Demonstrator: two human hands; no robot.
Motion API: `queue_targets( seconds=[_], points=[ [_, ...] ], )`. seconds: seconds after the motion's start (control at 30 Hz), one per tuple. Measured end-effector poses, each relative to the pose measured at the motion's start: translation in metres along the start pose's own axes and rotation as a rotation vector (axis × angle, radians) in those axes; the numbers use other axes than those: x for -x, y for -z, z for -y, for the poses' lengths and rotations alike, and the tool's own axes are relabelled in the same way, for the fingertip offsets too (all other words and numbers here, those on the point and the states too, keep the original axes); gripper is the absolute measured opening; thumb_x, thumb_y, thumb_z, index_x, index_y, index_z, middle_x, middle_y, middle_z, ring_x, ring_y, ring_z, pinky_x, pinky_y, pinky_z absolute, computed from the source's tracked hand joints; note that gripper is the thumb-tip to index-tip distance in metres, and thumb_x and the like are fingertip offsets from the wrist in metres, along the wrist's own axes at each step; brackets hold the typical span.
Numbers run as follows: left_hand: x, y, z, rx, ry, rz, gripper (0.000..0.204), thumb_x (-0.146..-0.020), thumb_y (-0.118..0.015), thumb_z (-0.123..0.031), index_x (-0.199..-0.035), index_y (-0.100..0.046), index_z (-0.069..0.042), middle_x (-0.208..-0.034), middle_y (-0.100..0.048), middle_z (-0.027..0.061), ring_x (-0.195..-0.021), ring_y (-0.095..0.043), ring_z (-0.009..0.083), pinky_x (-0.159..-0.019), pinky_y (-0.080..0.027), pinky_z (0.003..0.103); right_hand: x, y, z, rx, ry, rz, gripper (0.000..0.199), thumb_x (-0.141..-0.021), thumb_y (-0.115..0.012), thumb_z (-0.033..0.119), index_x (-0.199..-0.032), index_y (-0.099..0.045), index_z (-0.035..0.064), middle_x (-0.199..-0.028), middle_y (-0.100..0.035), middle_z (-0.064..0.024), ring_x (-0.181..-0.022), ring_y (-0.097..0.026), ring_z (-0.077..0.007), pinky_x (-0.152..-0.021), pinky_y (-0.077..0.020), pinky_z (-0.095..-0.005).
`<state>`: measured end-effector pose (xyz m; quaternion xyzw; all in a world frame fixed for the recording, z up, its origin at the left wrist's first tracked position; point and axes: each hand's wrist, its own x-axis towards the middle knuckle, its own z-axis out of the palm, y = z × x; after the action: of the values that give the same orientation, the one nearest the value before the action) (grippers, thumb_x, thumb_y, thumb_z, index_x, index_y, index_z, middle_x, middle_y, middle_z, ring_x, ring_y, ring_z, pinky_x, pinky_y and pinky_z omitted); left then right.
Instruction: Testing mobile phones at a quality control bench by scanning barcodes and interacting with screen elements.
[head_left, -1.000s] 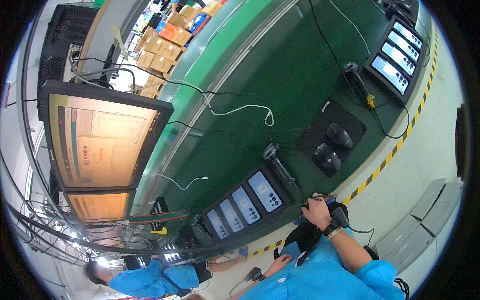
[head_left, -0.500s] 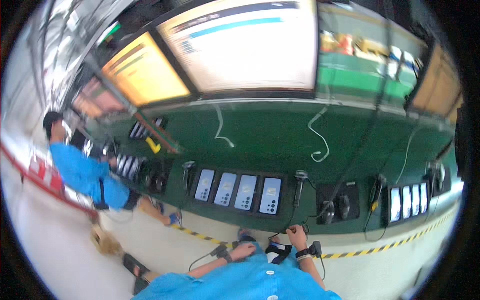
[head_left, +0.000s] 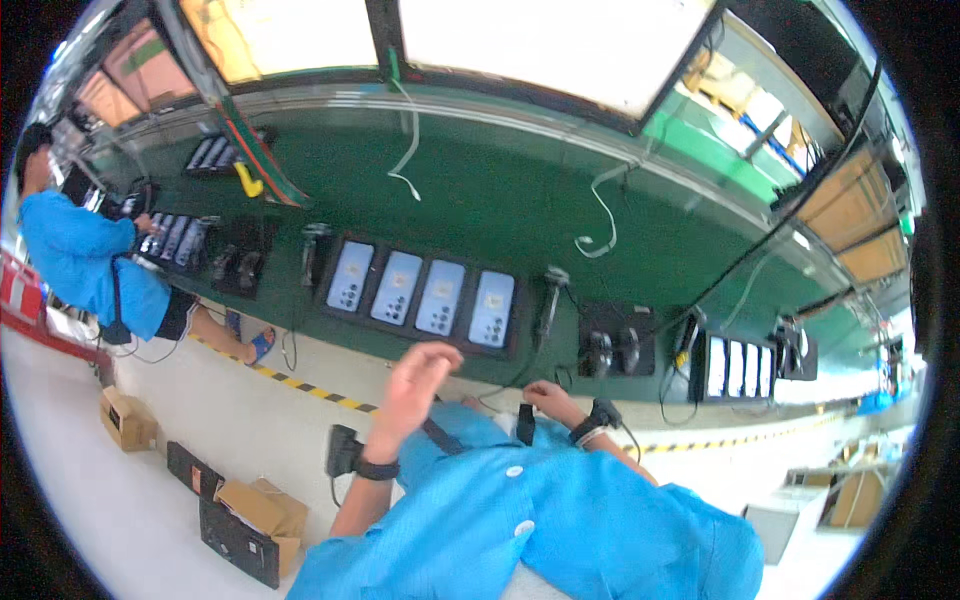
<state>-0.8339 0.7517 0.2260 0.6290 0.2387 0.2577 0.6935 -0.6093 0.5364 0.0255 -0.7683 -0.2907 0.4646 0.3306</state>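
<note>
My left hand [head_left: 413,388] is raised in front of the bench edge, slightly blurred, with its fingers stretched out and nothing in them. Just beyond it, a black tray [head_left: 418,342] holds several phones, including a light-blue phone [head_left: 440,297], lying side by side with their camera ends toward me. My right hand [head_left: 553,402] hovers low before the bench edge, its fingers curled in; whatever they may hold is hidden. A dark strap-like piece [head_left: 525,424] shows just below its fingertips. Both wrists wear black bands with small boxes.
Handheld scanners [head_left: 549,305] stand beside the tray on the green bench [head_left: 480,200]. Farther right are a black mat [head_left: 616,340] with dark devices and another phone tray [head_left: 738,370]. White cables [head_left: 405,150] hang over the bench. A co-worker [head_left: 90,260] stands left. Cardboard boxes [head_left: 262,510] lie on the floor.
My left hand has risen from my lap toward the phone tray. My right hand has shifted left and up in the picture. The whole view has turned, with the bench now slanting down to the right.
</note>
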Motion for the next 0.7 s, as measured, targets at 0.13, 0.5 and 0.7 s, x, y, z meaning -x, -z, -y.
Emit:
queue_targets(
  seconds=[0.13,0.5,0.7],
  points=[
    [-0.008,0.009,-0.074,-0.058,-0.092,-0.073,0.019,-0.093,-0.047,-0.010,-0.104,-0.059,0.000,-0.100,-0.062,0.0068,-0.096,-0.056,0.0134,-0.087,-0.043,0.027,0.050,0.017,0.000,-0.136,0.013,0.007,0.032,-0.090,-0.060,0.027,-0.107,-0.063,0.0004,-0.095,-0.066,-0.0054,-0.085,-0.059,-0.0120,-0.075,-0.0483,-0.0284],
    [-0.044,-0.042,0.016,-0.419,0.197,0.797,0.037,-0.093,-0.053,-0.031,-0.117,-0.056,-0.003,-0.108,-0.061,0.0127,-0.102,-0.058,0.0225,-0.086,-0.045,0.032,0.101,-0.009,-0.139,-0.712,-0.660,-0.265,0.025,-0.089,-0.053,0.029,-0.093,-0.064,0.0068,-0.081,-0.065,-0.0131,-0.074,-0.062,-0.0259,-0.065,-0.0486,-0.0399],
    [-0.035,-0.053,0.086,-0.707,0.081,0.787,0.041,-0.093,-0.051,-0.033,-0.116,-0.055,0.000,-0.112,-0.059,0.0172,-0.104,-0.057,0.0302,-0.088,-0.045,0.038,0.046,-0.009,-0.152,0.303,0.016,0.028,0.025,-0.086,-0.054,0.027,-0.095,-0.064,0.0064,-0.086,-0.066,-0.0169,-0.076,-0.063,-0.0320,-0.066,-0.0492,-0.0448]
  ],
)
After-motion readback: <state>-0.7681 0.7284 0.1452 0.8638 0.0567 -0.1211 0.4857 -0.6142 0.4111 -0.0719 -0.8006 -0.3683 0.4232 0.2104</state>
